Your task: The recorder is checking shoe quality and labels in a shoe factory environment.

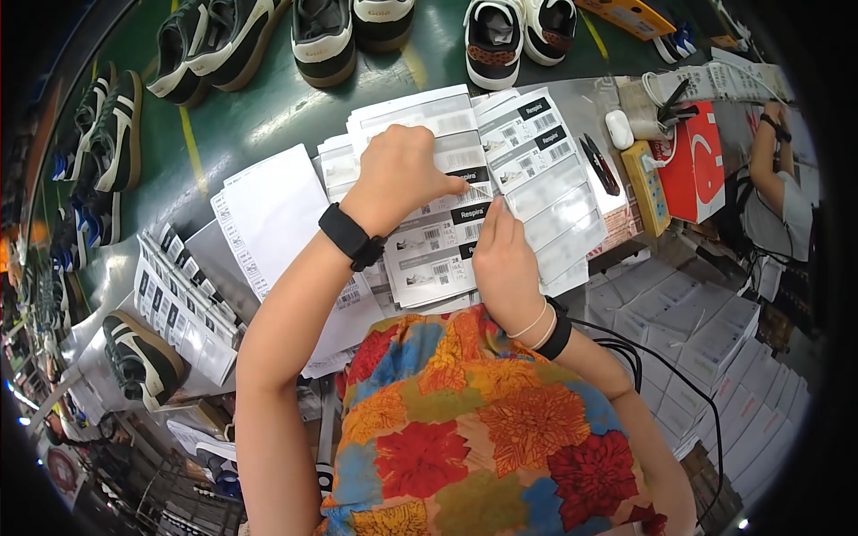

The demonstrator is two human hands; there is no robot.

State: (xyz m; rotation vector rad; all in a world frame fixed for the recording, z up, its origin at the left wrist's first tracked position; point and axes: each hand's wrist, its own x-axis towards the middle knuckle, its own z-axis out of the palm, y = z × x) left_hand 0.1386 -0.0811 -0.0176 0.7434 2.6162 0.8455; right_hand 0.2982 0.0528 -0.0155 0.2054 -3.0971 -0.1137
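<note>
A stack of label sheets (420, 275) lies in front of me, printed with shoe pictures, barcodes and black blocks. My left hand (399, 174) is closed over its upper part, with thumb and finger pinched at a sticker label (479, 190). The hand itself hides part of that label. At the label's right end are the fingertips of my right hand (508, 263), held close together, while the palm rests along the stack's right edge. Another pile of label sheets (545, 205), with several spaces peeled bare, sits just to the right.
White papers (277, 214) lie left of the labels. Sneakers (322, 40) stand along the green table (259, 125). Black snips (601, 165), a white mouse (618, 129), a power strip (645, 188) and a red box (697, 165) are on the right. White boxes (706, 322) are stacked below; another person's arm (767, 165) shows far right.
</note>
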